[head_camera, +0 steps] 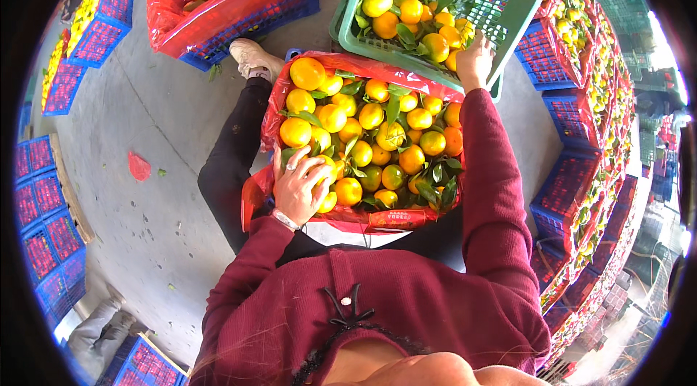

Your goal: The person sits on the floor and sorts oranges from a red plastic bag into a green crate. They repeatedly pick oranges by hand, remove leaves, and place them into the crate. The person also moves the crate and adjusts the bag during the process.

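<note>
My left hand (298,185), with a ring and a bracelet, rests palm down over the left edge of a crate lined with red plastic (256,190). Its fingers are spread and touch a yellow-orange mandarin (327,167) among the fruit. Many mandarins with green leaves (371,116) fill this crate in front of my body. My right hand (476,61) reaches into a green plastic basket (400,62) beyond it. Its fingers lie against mandarins at the right end of the pile (436,47); the fingertips are partly hidden, so a grip cannot be made out.
A blue crate with a red liner (234,10) holds a few fruits at the upper left, beside my shoe (255,59). Filled blue crates (566,184) line the right side. More blue crates (49,211) stand at left. A red plastic scrap (139,166) lies on the concrete floor.
</note>
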{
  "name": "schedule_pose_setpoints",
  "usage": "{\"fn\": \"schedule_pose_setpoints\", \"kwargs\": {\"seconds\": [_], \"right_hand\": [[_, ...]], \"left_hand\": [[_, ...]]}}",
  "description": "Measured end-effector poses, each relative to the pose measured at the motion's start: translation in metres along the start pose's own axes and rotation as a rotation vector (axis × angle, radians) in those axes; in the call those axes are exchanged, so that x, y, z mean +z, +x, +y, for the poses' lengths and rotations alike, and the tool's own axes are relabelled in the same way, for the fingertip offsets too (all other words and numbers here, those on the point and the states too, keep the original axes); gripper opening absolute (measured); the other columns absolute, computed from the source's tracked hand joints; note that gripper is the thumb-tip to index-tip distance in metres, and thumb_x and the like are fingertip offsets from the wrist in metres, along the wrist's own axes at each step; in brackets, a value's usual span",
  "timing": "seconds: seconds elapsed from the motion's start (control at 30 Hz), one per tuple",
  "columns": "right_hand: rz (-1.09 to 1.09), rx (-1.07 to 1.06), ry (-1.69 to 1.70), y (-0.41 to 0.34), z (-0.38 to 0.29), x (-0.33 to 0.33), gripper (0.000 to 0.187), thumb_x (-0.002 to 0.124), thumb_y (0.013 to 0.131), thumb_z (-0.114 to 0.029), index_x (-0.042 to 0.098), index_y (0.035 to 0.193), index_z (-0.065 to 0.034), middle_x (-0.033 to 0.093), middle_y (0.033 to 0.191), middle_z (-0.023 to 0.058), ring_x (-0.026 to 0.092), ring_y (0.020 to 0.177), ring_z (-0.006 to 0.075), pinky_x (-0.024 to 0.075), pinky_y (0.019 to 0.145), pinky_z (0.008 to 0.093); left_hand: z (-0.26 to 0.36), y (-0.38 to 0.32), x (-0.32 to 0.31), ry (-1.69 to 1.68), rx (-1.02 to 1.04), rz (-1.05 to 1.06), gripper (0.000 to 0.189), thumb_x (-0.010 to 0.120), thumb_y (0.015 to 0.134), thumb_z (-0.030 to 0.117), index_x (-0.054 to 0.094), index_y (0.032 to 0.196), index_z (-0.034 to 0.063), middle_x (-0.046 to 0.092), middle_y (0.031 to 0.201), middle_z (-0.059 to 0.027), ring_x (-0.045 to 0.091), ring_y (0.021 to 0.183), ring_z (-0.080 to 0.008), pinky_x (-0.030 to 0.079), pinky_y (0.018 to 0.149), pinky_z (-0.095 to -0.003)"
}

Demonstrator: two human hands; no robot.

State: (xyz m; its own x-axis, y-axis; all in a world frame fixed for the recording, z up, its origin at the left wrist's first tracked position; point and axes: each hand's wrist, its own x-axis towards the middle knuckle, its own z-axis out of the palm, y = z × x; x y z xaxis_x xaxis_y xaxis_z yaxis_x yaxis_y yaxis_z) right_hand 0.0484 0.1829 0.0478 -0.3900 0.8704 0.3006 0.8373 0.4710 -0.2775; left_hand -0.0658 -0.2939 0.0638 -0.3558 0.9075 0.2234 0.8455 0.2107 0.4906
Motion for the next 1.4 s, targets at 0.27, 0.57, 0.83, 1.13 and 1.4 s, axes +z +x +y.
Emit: {"fn": "schedule_pose_setpoints", "kwargs": {"seconds": [0.27,0.57,0.83,1.13,1.4], "right_hand": [[-0.332,-0.288,-0.141,-0.022,0.038,-0.012,0.078,0.071,0.078,-0.011,0.049,0.153,-0.0076,0.059,0.142,0.0216,0.059,0.128,0.0453,0.0503,0.109,0.0498],[-0.127,-0.073,0.457,-0.057,-0.025,-0.078,0.053,0.068,0.103,-0.033,0.060,0.145,-0.0027,0.069,0.117,0.0200,0.068,0.105,0.0331,0.0531,0.097,0.0436],[-1.008,0.244,1.016,-0.260,-0.125,0.006,0.041,0.046,0.113,-0.036,0.064,0.102,-0.0013,0.062,0.077,0.0073,0.062,0.075,0.0201,0.0515,0.074,0.0382],[-0.698,-0.360,0.146,-0.251,-0.144,0.002,0.018,0.058,0.096,-0.014,0.057,0.106,0.0005,0.070,0.100,0.0254,0.074,0.084,0.0447,0.0592,0.073,0.0545],[-0.369,-0.655,0.440,-0.136,-0.140,-0.009,0.008,0.065,0.095,-0.019,0.065,0.095,-0.0117,0.065,0.082,0.0141,0.067,0.074,0.0405,0.0552,0.065,0.0513]], "left_hand": [[-0.007,0.019,0.009,-0.043,-0.114,0.016,0.052,0.078,0.088,0.016,0.066,0.138,0.0209,0.070,0.097,0.0037,0.062,0.112,-0.0221,0.022,0.126,-0.0613],[-0.011,0.017,0.019,0.009,-0.182,0.106,0.100,0.087,0.077,0.025,0.037,0.162,0.0133,0.051,0.149,-0.0100,0.048,0.141,-0.0324,0.013,0.129,-0.0617],[-0.016,0.024,0.011,-0.040,-0.150,0.080,0.107,0.090,0.073,0.030,0.035,0.164,0.0189,0.035,0.169,-0.0078,0.026,0.160,-0.0337,0.010,0.129,-0.0641],[-0.017,0.036,0.010,0.048,-0.041,-0.058,0.059,0.075,0.085,0.026,0.064,0.142,0.0253,0.055,0.154,0.0035,0.036,0.156,-0.0277,0.009,0.127,-0.0689],[-0.024,0.040,0.018,0.063,-0.129,0.002,0.035,0.078,0.090,0.037,0.071,0.122,0.0249,0.066,0.136,0.0041,0.049,0.146,-0.0275,0.014,0.127,-0.0668]]}}
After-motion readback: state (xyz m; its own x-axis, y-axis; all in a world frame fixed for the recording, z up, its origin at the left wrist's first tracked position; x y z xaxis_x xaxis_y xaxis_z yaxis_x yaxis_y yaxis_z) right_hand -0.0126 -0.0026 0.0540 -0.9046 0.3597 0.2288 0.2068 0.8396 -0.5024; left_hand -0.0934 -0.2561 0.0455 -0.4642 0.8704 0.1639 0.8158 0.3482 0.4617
